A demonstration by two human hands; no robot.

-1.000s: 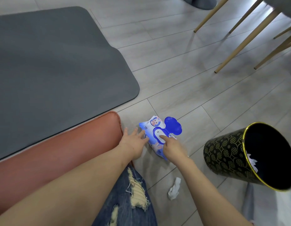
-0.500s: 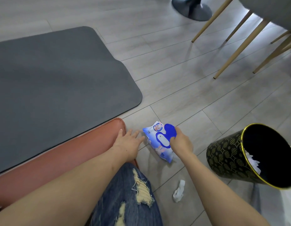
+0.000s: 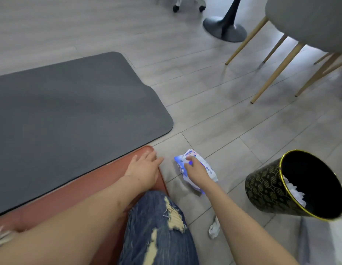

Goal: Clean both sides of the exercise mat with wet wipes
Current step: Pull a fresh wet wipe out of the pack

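The grey exercise mat (image 3: 70, 115) lies flat on the floor at the left. A reddish-brown padded strip (image 3: 70, 199) runs along its near edge. My left hand (image 3: 145, 169) rests on that strip's corner, fingers straight and holding nothing. Just to the right, a blue and white wet wipes pack (image 3: 209, 170) lies on the floor. My right hand (image 3: 197, 169) lies on top of the pack and presses down on it with its fingers, hiding the lid.
A black and gold bin (image 3: 265, 188) with used wipes inside stands at the right. A crumpled wipe (image 3: 214, 228) lies on the floor beside my right forearm. Wooden chair legs (image 3: 277, 69) and a table base (image 3: 223, 29) stand farther back.
The pack's blue lid stood open a second ago; my right hand folded it down and now covers it. My left hand drew back from the pack onto the reddish strip.
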